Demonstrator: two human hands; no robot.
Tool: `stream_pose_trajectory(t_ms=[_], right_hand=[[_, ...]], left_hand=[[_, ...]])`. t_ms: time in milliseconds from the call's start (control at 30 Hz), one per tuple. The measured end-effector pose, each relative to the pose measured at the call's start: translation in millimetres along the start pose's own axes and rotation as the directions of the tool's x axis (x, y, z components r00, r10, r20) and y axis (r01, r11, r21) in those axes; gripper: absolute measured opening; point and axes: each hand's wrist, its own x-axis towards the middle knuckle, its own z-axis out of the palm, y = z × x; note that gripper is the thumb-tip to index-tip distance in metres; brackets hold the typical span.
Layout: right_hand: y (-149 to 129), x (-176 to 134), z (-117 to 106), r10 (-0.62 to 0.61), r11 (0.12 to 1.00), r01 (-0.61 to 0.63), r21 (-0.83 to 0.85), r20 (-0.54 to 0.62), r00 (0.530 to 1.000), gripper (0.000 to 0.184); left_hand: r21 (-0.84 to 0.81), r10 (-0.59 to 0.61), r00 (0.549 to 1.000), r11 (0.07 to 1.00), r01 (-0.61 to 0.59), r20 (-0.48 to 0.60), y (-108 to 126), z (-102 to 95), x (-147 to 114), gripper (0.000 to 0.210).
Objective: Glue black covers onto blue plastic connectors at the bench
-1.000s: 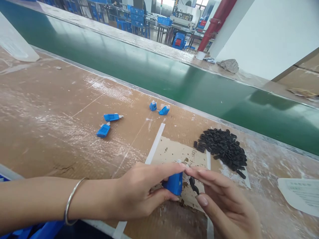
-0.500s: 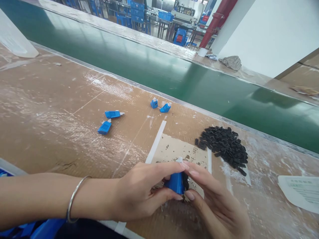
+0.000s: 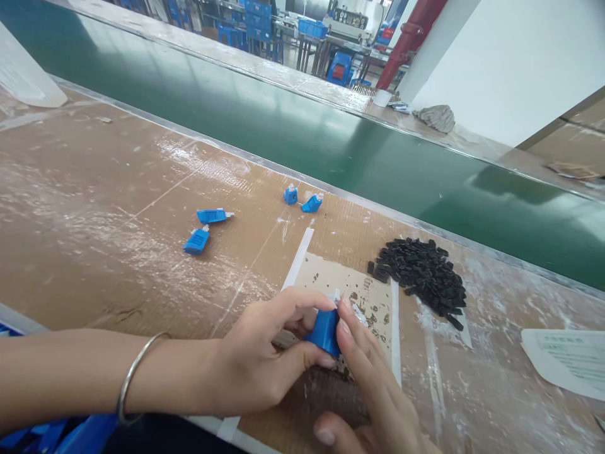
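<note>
My left hand (image 3: 271, 350) grips a blue plastic part (image 3: 324, 332) between thumb and fingers, above a stained beige sheet (image 3: 326, 270) taped to the bench. A whitish tip shows at the part's top. Against the part's right side lie the extended fingers of my right hand (image 3: 373, 372), its thumb held apart below. These fingers cover that side, so whatever is under them is hidden. Similar blue parts (image 3: 212, 215) with pale tips rest on the cardboard further left and toward the back. A heap of small black pieces (image 3: 420, 271) lies right of the sheet.
Behind the cardboard-covered bench (image 3: 118, 252) runs a green conveyor belt (image 3: 265, 120). A white plastic piece with green print (image 3: 567, 359) lies at the right, another white piece (image 3: 28, 69) at far left. More blue items (image 3: 75, 435) sit at the lower left edge.
My right fingers have straightened and now lie flat along the blue part's right side, the thumb drawn away. Black material seen there before is now covered. The part has shifted slightly left and up.
</note>
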Motion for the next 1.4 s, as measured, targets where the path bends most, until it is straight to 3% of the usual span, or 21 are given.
stream_pose_trajectory(t_ms=[200,300,367,433,500,533,600,667,700,767,833,900,1033,1133,1267,1400], right_hand=[[3,-4,0,-0.014,0.999,0.015,-0.033,0.036,0.999,0.079],[3,-1,-3,-0.034,0.998,0.036,-0.043,0.031,0.999,0.077],[6,5,-11,-0.066,0.995,0.072,-0.070,0.091,0.994,0.076],[15,15,-23,-0.074,0.988,0.090,-0.122,0.136,0.988,0.069],[31,24,-37,-0.036,0.973,0.048,-0.226,0.060,0.998,0.052],[42,28,-43,-0.010,0.955,0.005,-0.297,-0.013,1.000,0.042],[65,31,-52,0.034,0.896,-0.082,-0.437,-0.116,0.993,0.023],[85,31,-57,0.086,0.860,-0.139,-0.490,-0.128,0.988,0.015],[93,30,-57,0.100,0.855,-0.145,-0.499,-0.116,0.988,0.015],[104,29,-55,0.112,0.859,-0.134,-0.493,-0.074,0.991,0.017],[111,30,-49,0.108,0.867,-0.106,-0.487,-0.024,0.994,0.022],[117,32,-44,0.094,0.876,-0.071,-0.478,0.025,0.995,0.027],[130,34,-37,0.069,0.884,-0.028,-0.467,0.071,0.995,0.029],[135,34,-39,0.073,0.885,-0.028,-0.464,0.080,0.994,0.027],[133,37,-44,0.089,0.884,-0.042,-0.465,0.079,0.993,0.022],[126,36,-47,0.060,0.888,0.003,-0.459,0.122,0.991,0.021]], left_hand=[[0.030,-0.029,0.999,0.999,0.029,-0.019,-1,1.2,-3,0.041],[0.139,0.038,0.999,0.990,-0.036,-0.011,2,-0.2,0,0.034],[0.296,0.122,0.990,0.945,-0.136,0.066,4,-6.8,8,0.029],[0.517,0.256,0.948,0.795,-0.317,0.189,3,-19.4,20,0.031],[0.738,0.332,0.891,0.508,-0.445,0.310,-1,-36.9,36,0.035],[0.827,0.301,0.890,0.353,-0.437,0.341,-4,-46.6,44,0.035],[0.935,0.107,0.941,0.124,-0.332,0.320,-9,-65.9,58,0.032],[0.982,-0.085,0.980,-0.047,-0.183,0.179,-13,-82.3,66,0.028],[0.986,-0.126,0.987,-0.120,-0.115,0.100,-15,-88.9,69,0.027],[0.980,-0.095,0.995,-0.197,-0.021,0.003,-18,-97.7,72,0.026],[0.987,-0.008,1.000,-0.162,-0.005,0.004,-23,-101.1,73,0.025],[0.997,0.038,0.999,-0.070,-0.035,0.038,-29,-99.7,76,0.026],[0.987,-0.024,0.999,0.153,-0.043,0.047,-36,-89.5,90,0.034],[0.963,-0.068,0.997,0.268,-0.010,0.029,-37,-80.6,111,0.043],[0.942,-0.186,0.983,0.331,0.052,0.011,-47,-73.2,146,0.056],[0.943,-0.255,0.964,0.332,0.012,0.077,-63,-69.7,171,0.029]])
